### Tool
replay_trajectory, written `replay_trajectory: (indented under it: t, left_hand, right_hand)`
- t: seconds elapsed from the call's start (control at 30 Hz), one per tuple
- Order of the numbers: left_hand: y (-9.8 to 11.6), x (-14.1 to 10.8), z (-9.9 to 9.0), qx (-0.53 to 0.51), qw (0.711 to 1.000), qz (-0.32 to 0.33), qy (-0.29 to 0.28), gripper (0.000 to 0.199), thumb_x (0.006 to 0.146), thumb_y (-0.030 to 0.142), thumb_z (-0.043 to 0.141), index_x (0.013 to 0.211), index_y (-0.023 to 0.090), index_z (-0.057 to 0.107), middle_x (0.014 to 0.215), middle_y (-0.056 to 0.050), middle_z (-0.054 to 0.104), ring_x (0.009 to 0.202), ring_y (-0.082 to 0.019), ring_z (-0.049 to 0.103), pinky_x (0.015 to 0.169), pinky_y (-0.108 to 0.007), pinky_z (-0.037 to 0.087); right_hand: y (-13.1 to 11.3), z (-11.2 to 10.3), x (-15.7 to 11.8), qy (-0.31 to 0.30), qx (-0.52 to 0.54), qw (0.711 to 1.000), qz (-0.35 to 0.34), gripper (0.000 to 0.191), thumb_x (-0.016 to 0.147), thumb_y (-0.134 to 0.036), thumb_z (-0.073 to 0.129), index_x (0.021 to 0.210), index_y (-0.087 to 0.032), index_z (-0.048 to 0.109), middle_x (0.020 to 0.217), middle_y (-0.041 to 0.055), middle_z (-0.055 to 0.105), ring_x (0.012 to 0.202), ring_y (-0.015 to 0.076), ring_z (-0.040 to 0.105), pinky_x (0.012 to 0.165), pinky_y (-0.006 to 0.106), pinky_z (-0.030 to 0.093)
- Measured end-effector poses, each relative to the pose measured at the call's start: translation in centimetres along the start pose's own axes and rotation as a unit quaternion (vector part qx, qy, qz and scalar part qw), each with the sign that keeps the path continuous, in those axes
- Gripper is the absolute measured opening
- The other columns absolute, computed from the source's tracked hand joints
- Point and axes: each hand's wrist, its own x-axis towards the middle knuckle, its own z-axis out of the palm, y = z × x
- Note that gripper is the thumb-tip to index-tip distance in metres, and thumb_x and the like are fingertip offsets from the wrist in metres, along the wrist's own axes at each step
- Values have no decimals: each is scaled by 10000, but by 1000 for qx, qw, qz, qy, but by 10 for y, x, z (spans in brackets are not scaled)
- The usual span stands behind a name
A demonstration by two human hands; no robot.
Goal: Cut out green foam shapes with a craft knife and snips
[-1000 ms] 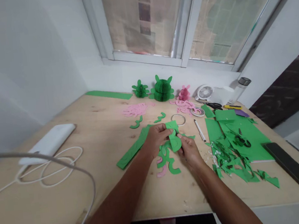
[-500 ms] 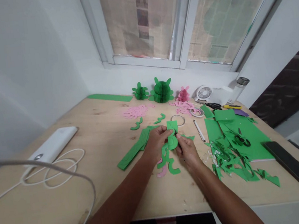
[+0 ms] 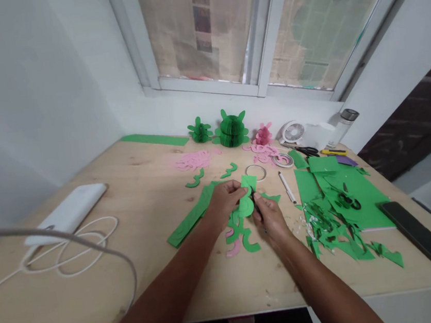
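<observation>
My left hand (image 3: 225,200) pinches a partly cut green paper piece (image 3: 246,205), which has a curved lower edge and a square top. Dark scissors (image 3: 257,206) are held in my right hand (image 3: 270,217), their blades against the paper's right side. Below the hands lie curved green cutouts (image 3: 250,240) and a pink one (image 3: 233,248). Green strips (image 3: 191,218) extend out from beneath my left hand. Two wavy green cutouts (image 3: 229,170) rest farther back.
Green scraps (image 3: 334,226) and sheets (image 3: 362,191) cover the right side, beside a black phone-like slab (image 3: 420,234). A pen (image 3: 287,187) lies right of my hands. Paper figures (image 3: 232,130) stand behind. At left are a white device (image 3: 68,213) and cable (image 3: 116,227).
The green piece has turned slightly in my left hand, and the dark scissors show more clearly in my right hand. The camera view has shifted a little.
</observation>
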Motion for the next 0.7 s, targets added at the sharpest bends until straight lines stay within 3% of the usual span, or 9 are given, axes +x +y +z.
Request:
replay_trajectory:
  t: [0.4, 0.7]
  left_hand:
    - [-3, 6, -14, 11, 999, -22, -30, 265, 583, 333, 748, 587, 172, 539, 516, 42, 548, 448, -85, 494, 467, -205, 399]
    - [3, 2, -17, 42, 999, -13, -30, 330, 525, 359, 786, 562, 166, 522, 479, 57, 506, 408, -54, 406, 426, -184, 283]
  right_hand:
    - [4, 1, 1, -9, -9, 1000, 18, 589, 680, -712, 638, 472, -209, 413, 338, -89, 326, 317, 44, 200, 350, 233, 92]
    - [5, 0, 0, -21, -16, 999, 26, 540, 689, -693, 644, 547, -196, 487, 339, -94, 358, 309, 47, 213, 342, 223, 99]
